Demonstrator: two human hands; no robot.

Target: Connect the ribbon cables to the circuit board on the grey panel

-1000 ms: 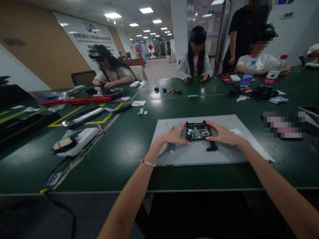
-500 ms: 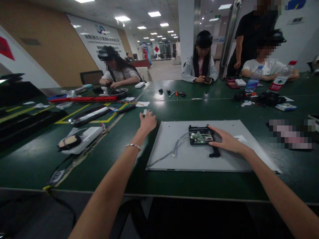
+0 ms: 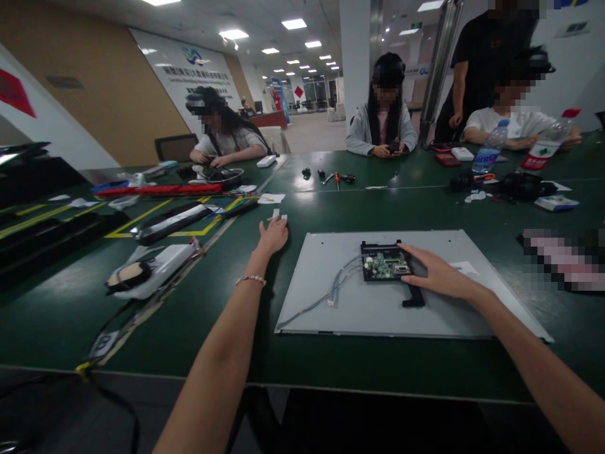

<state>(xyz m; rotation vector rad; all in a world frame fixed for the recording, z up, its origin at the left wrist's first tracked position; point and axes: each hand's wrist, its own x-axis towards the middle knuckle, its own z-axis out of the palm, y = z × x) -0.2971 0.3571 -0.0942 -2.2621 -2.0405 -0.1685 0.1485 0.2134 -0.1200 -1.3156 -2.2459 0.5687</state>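
Observation:
My right hand holds the right edge of a circuit board in a black frame, thumb on the near side and fingers on the far side. The board lies on a large pale grey flat panel. Grey cables run from its left side to the panel's near left corner. A black bracket arm sticks out towards me beside my thumb. Left of the panel, my left hand reaches over the green table with fingers stretched out and slightly apart. Its fingertips are at small white pieces, partly hidden.
A red-handled screwdriver and other small tools lie beyond the panel. At left are a white bundle, a black strip and cables. Bottles stand far right. Several people are across the table.
My left hand has moved slightly left and down, its fingers lowering towards the white pieces. My right hand keeps its hold on the circuit board. The view has shifted a little.

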